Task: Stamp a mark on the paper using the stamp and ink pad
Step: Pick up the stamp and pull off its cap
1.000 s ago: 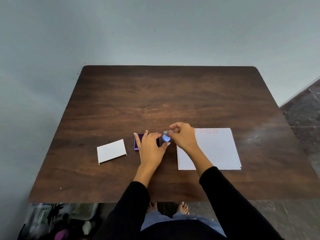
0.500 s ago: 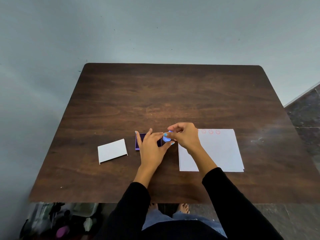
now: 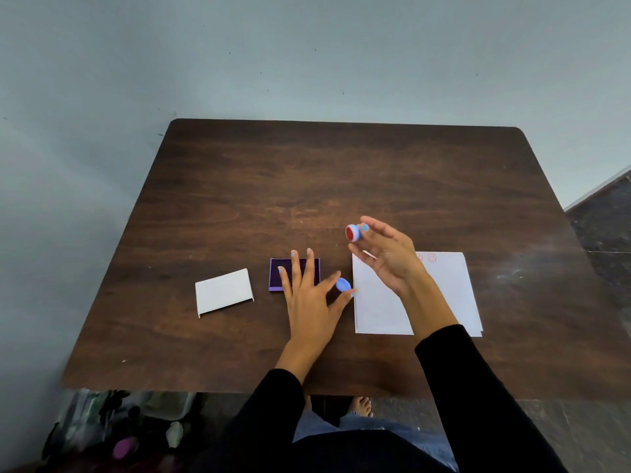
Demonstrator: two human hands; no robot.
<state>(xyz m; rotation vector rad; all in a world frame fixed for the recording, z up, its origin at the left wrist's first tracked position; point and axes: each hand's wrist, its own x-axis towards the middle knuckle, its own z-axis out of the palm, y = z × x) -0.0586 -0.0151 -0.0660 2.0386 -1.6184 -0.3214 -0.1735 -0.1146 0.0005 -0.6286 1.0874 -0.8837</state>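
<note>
Stamp point(image 3: 353, 232): lifted clear of the table point(image 3: 307, 186), pinched at its blue body by the right hand point(image 3: 387, 257); red face tilted up and to the left, probably so the person can check it.
Right grip: thumb and fingertips closed on the stamp; remaining fingers spread loose.
Left hand point(image 3: 307, 295): flat on the table, fingers lying over the ink pad point(image 3: 294, 274), likely to keep the pad from sliding.
Left grip: thumb and forefinger nipped on a small blue cap point(image 3: 343, 284), apparently the stamp's cover, kept out of the way.
Ink pad: open, purple, between the white lid point(image 3: 223, 291) on its left and the paper point(image 3: 444, 295) on its right.
Paper: flat near the table's front edge, just beside the pad; red smiley marks point(image 3: 432, 258) in a row along its far edge, part of the row hidden by the right hand.
Step in hand (judgement): stamp uncapped, inking next. Whether the face needs ink cannot be told.
Risk (judgement): light pinch on a small body; tilt at contact would give a partial print.
</note>
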